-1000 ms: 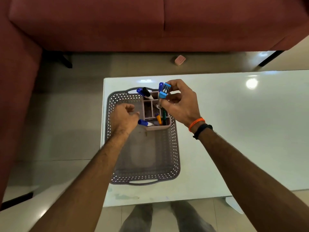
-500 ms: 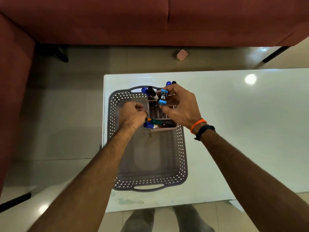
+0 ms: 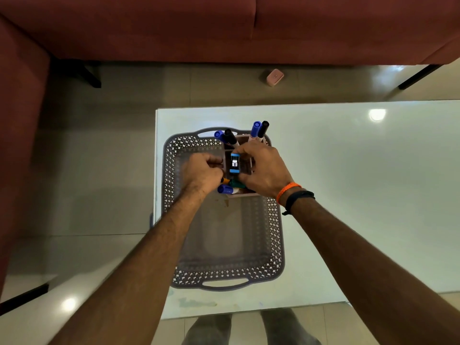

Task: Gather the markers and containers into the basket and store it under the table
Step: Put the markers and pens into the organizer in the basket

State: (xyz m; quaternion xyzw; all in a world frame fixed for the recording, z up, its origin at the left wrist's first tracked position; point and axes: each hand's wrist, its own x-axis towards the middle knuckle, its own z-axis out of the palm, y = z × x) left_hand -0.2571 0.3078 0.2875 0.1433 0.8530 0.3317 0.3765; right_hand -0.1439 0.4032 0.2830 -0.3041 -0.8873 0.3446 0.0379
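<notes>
with the left hand (image 3: 202, 174) gripping the pink organizer (image 3: 245, 192) wall mid-frame, the right hand (image 3: 263, 168) should ease its pinched blue sharpener (image 3: 234, 163) straight down into a compartment.

Both arms reach forward, converging. Left hand (image 3: 202, 171) fingers curled, knuckles up. Right hand (image 3: 261, 168) curled, pinching downward.
</notes>
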